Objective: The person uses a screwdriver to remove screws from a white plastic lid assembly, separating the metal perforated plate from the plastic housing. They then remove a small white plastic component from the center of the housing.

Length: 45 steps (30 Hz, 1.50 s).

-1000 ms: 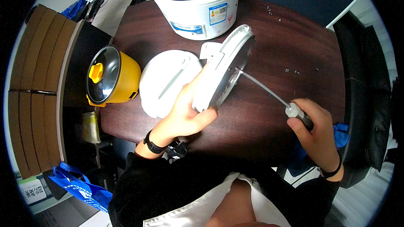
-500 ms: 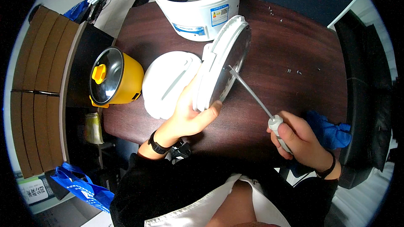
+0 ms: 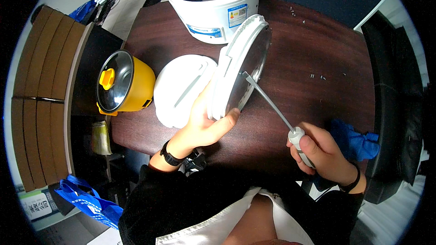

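My left hand (image 3: 206,124) grips the lower edge of a round white rice cooker lid part (image 3: 222,88), thumb in front. The part is held up on edge, its shiny metal inner plate (image 3: 252,59) facing right. In my right hand (image 3: 320,149) is a screwdriver (image 3: 274,109) with a pale grey handle and long metal shaft. Its tip meets the plate near the middle; a small dark spot, perhaps a screw, shows there. Behind my left hand a smooth white lid cover (image 3: 175,84) lies on the table.
A white rice cooker body (image 3: 206,18) stands open at the back. To the left is a yellow pot (image 3: 138,86) with a glass lid. Several loose screws (image 3: 322,77) lie on the right of the brown table (image 3: 309,50), near a blue cloth (image 3: 354,140).
The screwdriver and my right hand have shifted slightly left, its tip staying at the plate. The lid part has tilted a little; my left hand has barely moved.
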### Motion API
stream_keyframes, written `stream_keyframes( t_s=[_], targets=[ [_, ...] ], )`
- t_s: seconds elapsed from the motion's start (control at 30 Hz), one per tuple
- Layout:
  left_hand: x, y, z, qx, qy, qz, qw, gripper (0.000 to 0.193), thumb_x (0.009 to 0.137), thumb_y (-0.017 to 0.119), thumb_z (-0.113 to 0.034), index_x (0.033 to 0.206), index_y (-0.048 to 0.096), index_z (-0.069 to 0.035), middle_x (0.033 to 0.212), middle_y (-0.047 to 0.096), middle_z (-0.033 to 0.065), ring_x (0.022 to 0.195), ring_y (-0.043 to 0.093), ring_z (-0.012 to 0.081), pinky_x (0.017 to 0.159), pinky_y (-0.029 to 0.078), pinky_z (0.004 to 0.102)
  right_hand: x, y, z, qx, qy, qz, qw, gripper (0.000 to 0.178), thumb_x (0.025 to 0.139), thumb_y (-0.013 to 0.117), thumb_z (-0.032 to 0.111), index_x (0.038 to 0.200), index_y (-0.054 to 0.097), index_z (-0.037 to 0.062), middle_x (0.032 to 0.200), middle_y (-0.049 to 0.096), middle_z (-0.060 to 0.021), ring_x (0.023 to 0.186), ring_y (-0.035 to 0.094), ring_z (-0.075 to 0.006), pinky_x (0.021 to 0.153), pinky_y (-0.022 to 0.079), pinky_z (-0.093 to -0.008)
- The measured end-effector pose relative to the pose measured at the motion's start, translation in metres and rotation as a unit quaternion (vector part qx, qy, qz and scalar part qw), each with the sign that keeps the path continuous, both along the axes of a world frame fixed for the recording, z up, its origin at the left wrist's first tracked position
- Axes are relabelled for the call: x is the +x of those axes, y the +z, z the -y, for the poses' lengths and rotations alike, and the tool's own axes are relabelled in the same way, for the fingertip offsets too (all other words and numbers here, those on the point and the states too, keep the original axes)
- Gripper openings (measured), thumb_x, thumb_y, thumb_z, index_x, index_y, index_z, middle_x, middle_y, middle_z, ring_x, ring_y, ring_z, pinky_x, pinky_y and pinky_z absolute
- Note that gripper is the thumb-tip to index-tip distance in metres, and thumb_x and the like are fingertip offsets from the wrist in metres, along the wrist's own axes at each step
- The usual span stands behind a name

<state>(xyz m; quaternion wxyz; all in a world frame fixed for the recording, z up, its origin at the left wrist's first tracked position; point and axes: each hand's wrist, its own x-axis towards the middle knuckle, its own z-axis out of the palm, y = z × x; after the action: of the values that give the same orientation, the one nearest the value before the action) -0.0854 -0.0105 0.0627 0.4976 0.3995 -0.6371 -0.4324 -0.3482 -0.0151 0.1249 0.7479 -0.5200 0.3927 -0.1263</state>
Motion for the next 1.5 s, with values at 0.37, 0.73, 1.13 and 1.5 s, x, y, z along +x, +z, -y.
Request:
stream_keyframes(
  t_s=[0.37, 0.73, 1.13, 1.5],
  targets=[
    [0.0, 0.001, 0.002, -0.063, 0.001, 0.035, 0.997, 0.073, 0.073, 0.056, 0.002, 0.139, 0.025, 0.007, 0.119, 0.05, 0.0154, 0.11, 0.05, 0.0215, 0.094, 0.039, 0.0329, 0.0, 0.002, -0.001, 0.029, -0.004, 0.013, 0.999, 0.027, 0.097, 0.042, 0.029, 0.098, 0.049, 0.0026, 0.064, 0.046, 0.0017, 0.048, 0.041, -0.0033, 0.042, 0.032, -0.0193],
    [0.007, -0.003, 0.006, -0.041, -0.035, 0.053, 0.997, 0.078, 0.067, 0.053, 0.005, 0.14, 0.028, 0.004, 0.108, 0.057, 0.0115, 0.094, 0.056, 0.0159, 0.084, 0.043, 0.0281, -0.011, 0.014, 0.02, -0.602, -0.022, -0.353, 0.716, 0.03, 0.079, 0.067, 0.023, 0.101, 0.058, 0.0056, 0.081, 0.059, -0.0122, 0.073, 0.061, -0.0291, 0.061, 0.045, -0.0368],
    [-0.003, -0.009, 0.005, 0.006, -0.035, -0.008, 0.999, 0.08, 0.067, 0.053, 0.004, 0.142, 0.024, 0.004, 0.136, 0.042, 0.0188, 0.127, 0.04, 0.0239, 0.103, 0.029, 0.0332, -0.024, 0.012, 0.019, -0.219, -0.016, -0.143, 0.965, 0.019, 0.091, 0.053, 0.02, 0.088, 0.057, 0.0014, 0.061, 0.052, -0.0047, 0.05, 0.051, -0.0125, 0.047, 0.038, -0.0263],
    [0.0, -0.011, 0.004, 0.052, -0.032, -0.022, 0.998, 0.078, 0.069, 0.053, 0.002, 0.141, 0.024, 0.006, 0.137, 0.041, 0.0184, 0.127, 0.04, 0.0232, 0.103, 0.029, 0.0329, -0.017, -0.004, 0.012, -0.04, -0.026, -0.043, 0.998, 0.027, 0.096, 0.046, 0.026, 0.091, 0.054, 0.0008, 0.059, 0.048, 0.0016, 0.045, 0.04, -0.0025, 0.041, 0.031, -0.0196]
  ],
)
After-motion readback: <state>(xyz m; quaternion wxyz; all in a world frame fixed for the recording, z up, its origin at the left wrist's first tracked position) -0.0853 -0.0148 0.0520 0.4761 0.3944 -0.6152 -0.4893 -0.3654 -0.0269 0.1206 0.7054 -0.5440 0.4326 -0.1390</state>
